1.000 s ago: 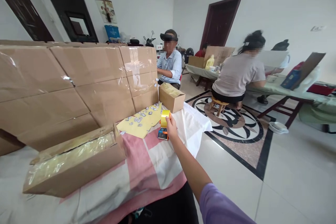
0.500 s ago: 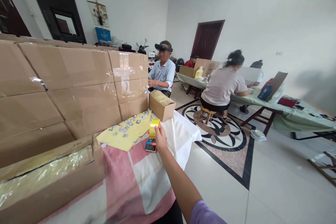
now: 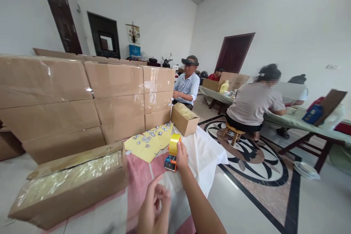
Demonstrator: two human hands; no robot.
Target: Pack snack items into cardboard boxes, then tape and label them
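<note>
My right hand is closed on a tape dispenser, which carries a wide yellow tape roll and has orange and dark blue parts. It is held over the cloth-covered table. My left hand is lower in the view, holding nothing, its fingers loosely bent and apart. A yellow sheet dotted with small grey-and-white stickers lies just beyond the dispenser. To the left is a long carton with shiny tape along its top. A smaller taped carton stands behind the sheet.
Stacked cardboard cartons form a wall along the table's far left. Behind the small carton sits a person in a light blue shirt. Another person in a beige top sits on a stool at a green-covered table. A bowl is on the floor.
The camera has turned left, so the scene has shifted right. My left hand has come into view at the bottom. My right hand still holds the tape dispenser.
</note>
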